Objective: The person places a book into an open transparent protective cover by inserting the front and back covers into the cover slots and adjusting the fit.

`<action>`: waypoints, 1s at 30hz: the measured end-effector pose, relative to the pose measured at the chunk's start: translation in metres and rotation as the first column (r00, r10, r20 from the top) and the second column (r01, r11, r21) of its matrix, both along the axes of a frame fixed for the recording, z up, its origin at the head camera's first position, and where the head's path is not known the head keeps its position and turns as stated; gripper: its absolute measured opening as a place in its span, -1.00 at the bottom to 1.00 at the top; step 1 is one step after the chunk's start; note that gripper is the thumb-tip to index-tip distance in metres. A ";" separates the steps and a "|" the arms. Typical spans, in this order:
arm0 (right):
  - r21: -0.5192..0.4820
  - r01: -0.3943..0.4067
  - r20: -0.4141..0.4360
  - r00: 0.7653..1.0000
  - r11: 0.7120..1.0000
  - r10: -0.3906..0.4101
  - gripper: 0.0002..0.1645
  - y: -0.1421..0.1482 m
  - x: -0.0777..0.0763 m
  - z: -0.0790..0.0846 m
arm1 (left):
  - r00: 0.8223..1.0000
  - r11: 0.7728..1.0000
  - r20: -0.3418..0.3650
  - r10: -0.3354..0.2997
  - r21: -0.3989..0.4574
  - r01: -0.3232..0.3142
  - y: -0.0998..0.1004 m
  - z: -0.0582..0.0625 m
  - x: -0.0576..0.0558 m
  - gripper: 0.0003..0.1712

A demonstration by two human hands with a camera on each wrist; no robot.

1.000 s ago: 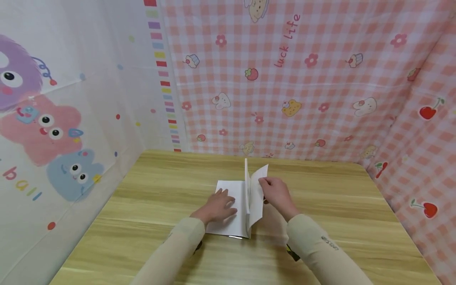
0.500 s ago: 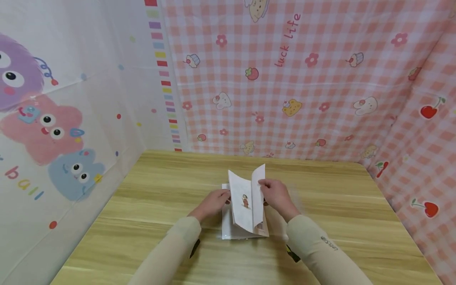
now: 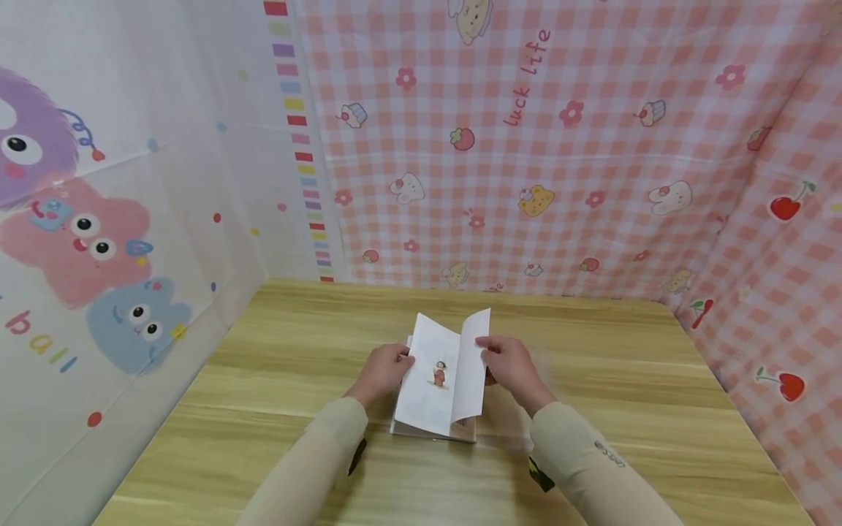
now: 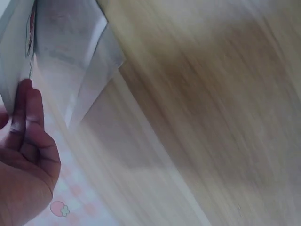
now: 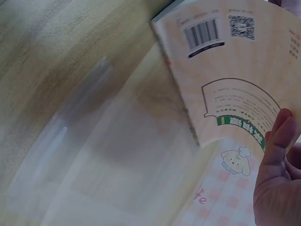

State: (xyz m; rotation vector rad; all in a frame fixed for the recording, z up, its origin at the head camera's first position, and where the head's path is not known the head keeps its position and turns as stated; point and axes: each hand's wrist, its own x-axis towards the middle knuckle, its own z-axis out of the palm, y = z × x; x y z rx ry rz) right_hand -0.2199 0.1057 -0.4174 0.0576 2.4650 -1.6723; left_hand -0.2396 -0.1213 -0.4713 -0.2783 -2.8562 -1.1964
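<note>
Two hands [image 3: 384, 371] [image 3: 513, 367] on one open book [image 3: 424, 398]

White book pages [image 3: 424, 402], pink-checked cloth [image 3: 513, 161], beige sleeves [image 3: 305, 456], yellowish wood-grained table [image 3: 625, 365]

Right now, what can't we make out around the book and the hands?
- Printed figure in the book, head view: too small for detail.
- Fine print on the back cover, right wrist view: too small and blurred to read.
- Left hand, left wrist view: thumb mostly cut off by the left edge.
- Right hand, right wrist view: cut off by the right edge, thumb unseen.
</note>
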 end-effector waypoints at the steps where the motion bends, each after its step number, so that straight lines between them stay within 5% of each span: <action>1: -0.004 -0.003 -0.002 1.000 1.000 0.003 -0.56 0.000 0.000 -0.001 | 1.000 1.000 0.004 0.017 -0.015 -0.017 -0.002 -0.001 0.000 -0.71; 6: 0.012 0.005 -0.030 1.000 1.000 -0.004 -0.46 0.000 -0.001 -0.007 | 0.995 0.993 0.049 0.091 -0.076 -0.088 -0.008 -0.001 0.004 -0.54; 12: 0.018 0.017 -0.041 0.999 1.000 -0.016 -0.28 0.000 -0.001 -0.011 | 0.994 0.987 0.018 0.110 -0.124 -0.107 -0.008 0.006 0.009 -0.63; 23: 0.055 -0.001 0.030 1.000 0.998 0.000 -0.36 0.003 0.000 -0.016 | 0.988 0.993 -0.121 -0.093 -0.077 0.084 0.009 0.001 0.004 -0.58; 30: 0.099 0.015 0.076 0.997 0.995 -0.023 -0.33 0.012 0.000 -0.023 | 0.972 0.970 0.017 -0.235 -0.052 0.236 0.024 0.006 0.006 -0.30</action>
